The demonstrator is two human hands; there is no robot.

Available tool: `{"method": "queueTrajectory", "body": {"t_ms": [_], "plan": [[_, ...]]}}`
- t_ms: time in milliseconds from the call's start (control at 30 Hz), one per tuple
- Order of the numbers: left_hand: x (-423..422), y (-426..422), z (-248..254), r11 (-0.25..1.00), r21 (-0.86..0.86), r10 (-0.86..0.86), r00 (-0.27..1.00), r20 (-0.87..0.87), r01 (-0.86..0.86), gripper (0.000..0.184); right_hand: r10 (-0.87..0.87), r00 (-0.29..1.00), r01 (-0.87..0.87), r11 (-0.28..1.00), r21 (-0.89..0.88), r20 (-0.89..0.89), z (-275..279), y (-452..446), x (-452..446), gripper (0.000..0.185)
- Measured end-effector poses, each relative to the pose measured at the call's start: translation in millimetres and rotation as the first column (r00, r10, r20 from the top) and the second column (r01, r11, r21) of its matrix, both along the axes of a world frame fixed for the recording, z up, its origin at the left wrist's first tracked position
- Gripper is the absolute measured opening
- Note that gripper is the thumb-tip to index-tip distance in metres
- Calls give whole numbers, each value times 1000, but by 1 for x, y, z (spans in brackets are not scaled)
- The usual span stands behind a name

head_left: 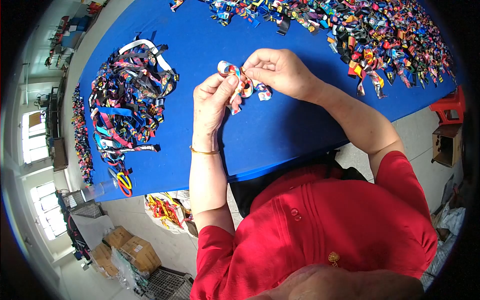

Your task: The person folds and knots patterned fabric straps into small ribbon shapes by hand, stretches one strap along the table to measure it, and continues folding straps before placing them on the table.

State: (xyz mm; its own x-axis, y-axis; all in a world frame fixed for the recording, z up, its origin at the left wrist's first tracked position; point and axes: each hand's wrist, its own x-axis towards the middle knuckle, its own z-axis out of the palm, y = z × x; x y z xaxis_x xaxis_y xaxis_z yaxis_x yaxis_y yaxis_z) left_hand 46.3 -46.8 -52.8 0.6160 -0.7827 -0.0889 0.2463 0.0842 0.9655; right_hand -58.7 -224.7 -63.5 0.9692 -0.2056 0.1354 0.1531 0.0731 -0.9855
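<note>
My left hand [216, 95] pinches a looped, multicoloured printed ribbon [246, 91] between thumb and fingers, above the blue table [280, 135]. Close beside it on the right, my right hand [281, 74] has thumb and forefinger pressed together at the ribbon's upper edge. The ribbon is curled into loops, with loose ends hanging below and to the right. Part of it is hidden behind my left fingers. A tangled heap of printed straps [131, 90] lies to the left of my left hand.
A large pile of short ribbon pieces [380, 40] covers the table's far right. Scissors with red and yellow handles [124, 184] lie at the near left edge. Below are a bag of red and yellow strips [167, 210] and cardboard boxes [140, 252]. A red stool [448, 106] stands right.
</note>
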Motion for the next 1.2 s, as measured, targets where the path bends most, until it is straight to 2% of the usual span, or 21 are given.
{"method": "queueTrajectory", "body": {"t_ms": [233, 333, 433, 633, 733, 967, 1033, 1200], "plan": [[2, 1, -2, 999, 22, 36, 999, -8, -36, 19, 33, 999, -33, 999, -33, 10, 0, 0, -1, 13], [0, 0, 0, 999, 17, 45, 999, -22, -45, 19, 108, 994, -107, 993, -49, 25, -4, -3, -1, 12], [1, 1, -2, 999, 25, 31, 999, -16, -30, 19, 128, 992, -129, 990, -50, -20, 2, -3, -3, 12], [2, 1, -5, 999, 31, 18, 998, 54, -20, 20, 28, 999, -27, 999, -41, 31, 3, 2, -3, 17], [1, 0, -3, 999, 21, 37, 998, 51, -38, 19, 35, 999, -32, 995, -99, 32, -4, 0, -2, 20], [2, 0, -5, 997, -15, 72, 993, 99, -71, 19, 72, 997, -71, 997, -41, 26, 8, 6, -7, 30], [2, 0, -5, 998, -10, 68, 996, 64, -68, 20, 53, 998, -49, 995, -90, 41, 3, 7, -6, 33], [5, 1, -5, 995, -41, 88, 996, -7, -88, 19, -102, 991, 102, 995, -5, 82, 4, 2, 0, 36]]}}
